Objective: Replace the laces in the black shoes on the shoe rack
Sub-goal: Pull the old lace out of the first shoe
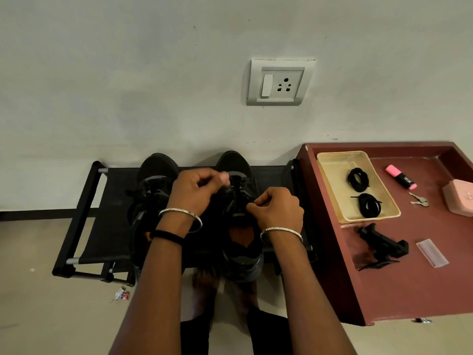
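From the head view, both hands are at the right-hand one of two black shoes. The left hand (194, 190) has its fingers curled, with thumb and fingertips pinched together at the upper part of that shoe's lacing. The right hand (279, 211) is nearer the person, its thumb and forefinger pinched at the lacing close to the shoe's opening. What each pinches looks like the black lace (236, 185), though the strand is hard to tell from the dark shoe. Each wrist wears a silver bangle, and the left also has a black band.

The right shoe (238, 162) lies under and between the hands, toe toward the wall, with its orange insole showing just below the right hand. The left shoe (153, 175) stands just beside it, to the left of the left hand. Both sit on the black shoe rack (102, 213), which stretches out to the left of the hands and stands against the wall.

To the right of the right hand is a red-brown worktop (409, 290). On it is a yellow tray (332, 175) holding two coiled black laces (357, 178). Further right lie a pink highlighter (401, 177), keys (419, 199) and a pink box (459, 198). Nearer the person are a black clip-like holder (381, 245) and a clear plastic strip (432, 252).

Above the hands, a wall socket (279, 83) is on the wall. Below and left of the left hand, a small wrapper (121, 294) lies on the floor.
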